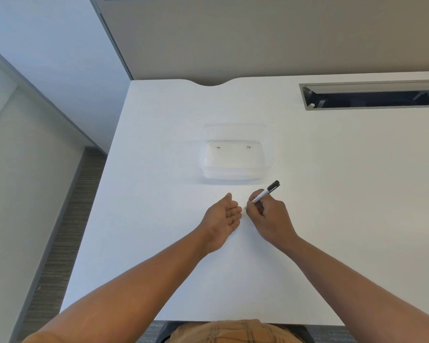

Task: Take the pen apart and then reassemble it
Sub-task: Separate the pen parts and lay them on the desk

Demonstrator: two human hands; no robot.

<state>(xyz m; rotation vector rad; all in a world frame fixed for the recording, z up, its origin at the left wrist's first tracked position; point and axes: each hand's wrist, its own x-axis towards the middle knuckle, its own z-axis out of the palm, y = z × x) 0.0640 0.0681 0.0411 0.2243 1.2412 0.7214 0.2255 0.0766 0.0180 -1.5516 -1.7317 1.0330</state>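
Observation:
My right hand [270, 216] grips a white pen [264, 193] with a black cap, the capped end pointing up and to the right. The pen's lower end is hidden inside my fingers. My left hand [224, 215] hovers just left of it, palm turned up and toward the right, fingers loosely spread. Something thin seems to lie on the left palm, but it is too small to identify. Both hands are above the white table [159, 219], a short way in front of a clear plastic tray [269, 167].
The clear tray stands on the table beyond my hands. A grey cable slot [372, 96] is sunk into the table at the back right. The table's left edge [94, 219] drops to the floor. A partition wall rises behind the table.

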